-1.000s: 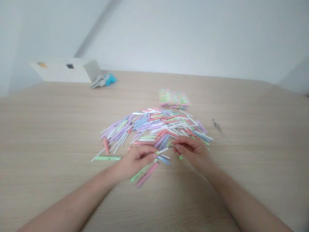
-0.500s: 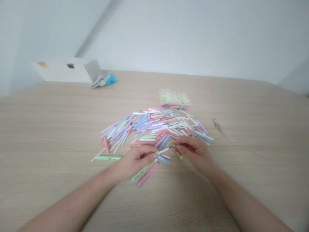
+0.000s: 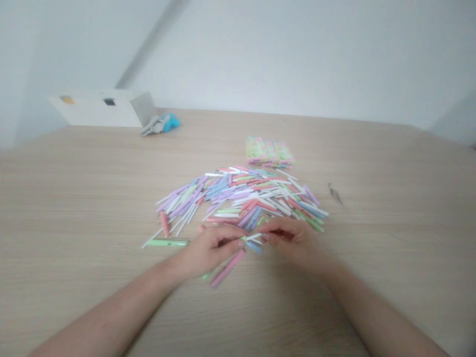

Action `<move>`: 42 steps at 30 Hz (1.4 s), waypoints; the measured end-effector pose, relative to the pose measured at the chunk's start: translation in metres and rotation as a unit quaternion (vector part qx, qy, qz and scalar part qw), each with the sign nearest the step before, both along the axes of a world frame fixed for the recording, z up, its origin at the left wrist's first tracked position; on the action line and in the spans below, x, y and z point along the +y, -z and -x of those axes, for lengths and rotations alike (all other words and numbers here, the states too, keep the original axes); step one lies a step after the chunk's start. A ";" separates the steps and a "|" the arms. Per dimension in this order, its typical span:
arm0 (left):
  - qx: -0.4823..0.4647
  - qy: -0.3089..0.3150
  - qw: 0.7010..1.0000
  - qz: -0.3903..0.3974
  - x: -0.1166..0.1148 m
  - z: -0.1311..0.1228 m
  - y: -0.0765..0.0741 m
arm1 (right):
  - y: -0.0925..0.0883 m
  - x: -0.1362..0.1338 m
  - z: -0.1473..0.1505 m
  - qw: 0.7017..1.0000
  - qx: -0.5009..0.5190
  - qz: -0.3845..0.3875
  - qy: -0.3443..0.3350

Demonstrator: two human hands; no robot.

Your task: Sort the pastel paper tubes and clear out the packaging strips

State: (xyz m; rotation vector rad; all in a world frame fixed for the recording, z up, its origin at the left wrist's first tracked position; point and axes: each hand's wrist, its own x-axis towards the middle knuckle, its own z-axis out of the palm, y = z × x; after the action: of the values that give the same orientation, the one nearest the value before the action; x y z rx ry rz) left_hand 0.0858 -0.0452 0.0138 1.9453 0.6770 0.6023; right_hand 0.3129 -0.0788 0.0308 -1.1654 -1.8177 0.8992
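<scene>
My left hand point(image 3: 212, 248) is closed in a pinch on a slim white pen-like stick point(image 3: 255, 237) with a bright green end. Its far end meets the fingertips of my right hand point(image 3: 293, 242), which are pinched together there; whatever small part they cover is hidden. Just under the fingers lie a blue piece point(image 3: 255, 247) and another white stick. A pink pen barrel point(image 3: 227, 269) rests on the table below my left hand, beside a mostly covered green piece. Beyond both hands spreads a loose heap of white sticks and coloured pen barrels point(image 3: 238, 191).
Stacked pink-and-green packets point(image 3: 268, 151) stand behind the heap. A white box point(image 3: 102, 111) sits at the back left, with a grey and blue crumpled cloth point(image 3: 161, 124) beside it. To the right lies a small dark object point(image 3: 335, 194); a green barrel point(image 3: 167, 242) lies left.
My right hand has shifted slightly left and down, closing in on the stick's tip. The dark tip seen before is now covered. My left hand has barely moved.
</scene>
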 end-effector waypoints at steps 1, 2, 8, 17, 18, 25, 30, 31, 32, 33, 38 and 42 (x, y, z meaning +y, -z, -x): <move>0.001 0.001 1.000 0.000 0.000 0.000 0.000 | 0.001 0.000 0.000 1.000 0.003 0.003 -0.001; 0.001 0.002 1.000 -0.001 0.000 0.000 0.000 | 0.001 0.001 0.000 1.000 0.006 0.005 -0.003; -0.005 0.001 1.000 -0.005 0.002 0.001 0.003 | 0.004 0.002 -0.001 1.000 0.013 0.004 -0.008; -0.007 0.000 1.000 0.008 0.002 0.001 0.003 | 0.007 0.000 -0.004 0.994 0.098 0.036 -0.038; -0.007 -0.002 1.000 0.009 0.002 0.001 0.003 | 0.007 0.000 -0.004 0.992 0.110 0.044 -0.041; -0.004 -0.009 1.000 0.009 0.002 0.001 0.005 | 0.009 0.000 -0.003 0.990 0.104 0.077 -0.047; -0.004 -0.010 1.000 0.020 0.003 0.002 0.007 | 0.013 0.002 -0.006 0.988 0.129 0.079 -0.024; -0.004 -0.013 1.000 0.020 0.003 0.002 0.008 | 0.013 0.004 -0.008 0.989 0.130 0.077 -0.005; -0.002 -0.018 1.000 0.021 0.003 0.002 0.008 | 0.014 0.007 -0.011 0.990 0.121 0.074 0.024; 0.001 -0.023 1.000 0.021 0.004 0.002 0.008 | 0.014 0.010 -0.013 0.991 0.096 0.070 0.060; 0.004 -0.038 0.999 0.015 0.004 0.002 0.004 | 0.013 0.020 -0.023 0.958 -0.218 -0.004 0.184; -0.003 -0.038 0.999 0.018 0.004 0.002 0.000 | 0.014 0.015 -0.020 0.927 -0.344 0.016 0.151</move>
State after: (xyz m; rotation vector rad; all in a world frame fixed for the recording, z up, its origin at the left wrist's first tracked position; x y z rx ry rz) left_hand 0.0837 -0.0412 0.0140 1.8901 0.7564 0.6372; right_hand 0.3324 -0.0643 0.0171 -1.8851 -2.0619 0.3498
